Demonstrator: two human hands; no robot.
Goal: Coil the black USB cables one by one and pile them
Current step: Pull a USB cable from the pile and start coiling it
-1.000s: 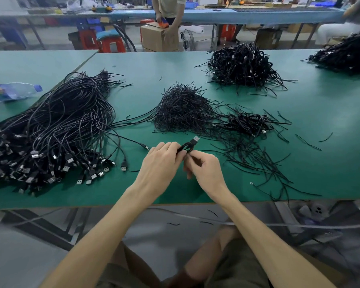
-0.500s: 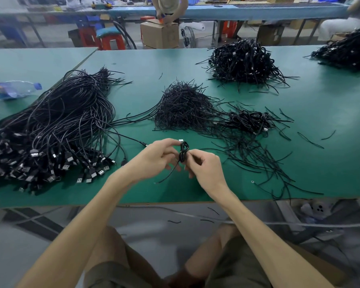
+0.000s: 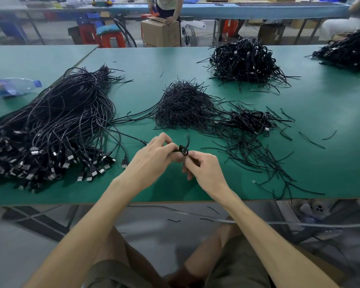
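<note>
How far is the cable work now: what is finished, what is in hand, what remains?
Done: a small heap of coiled cables right of centre, a bigger heap farther back. In hand: the left hand and right hand pinch one small coil. Left: the large uncoiled bundle on the left, so much seems to remain.

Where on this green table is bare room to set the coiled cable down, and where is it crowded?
Bare: the near edge between the loose cable heap and scattered ties; the far stretch between that heap and the far coiled pile; the table on its right side. Crowded: around the tie mound and small coiled pile.
</note>
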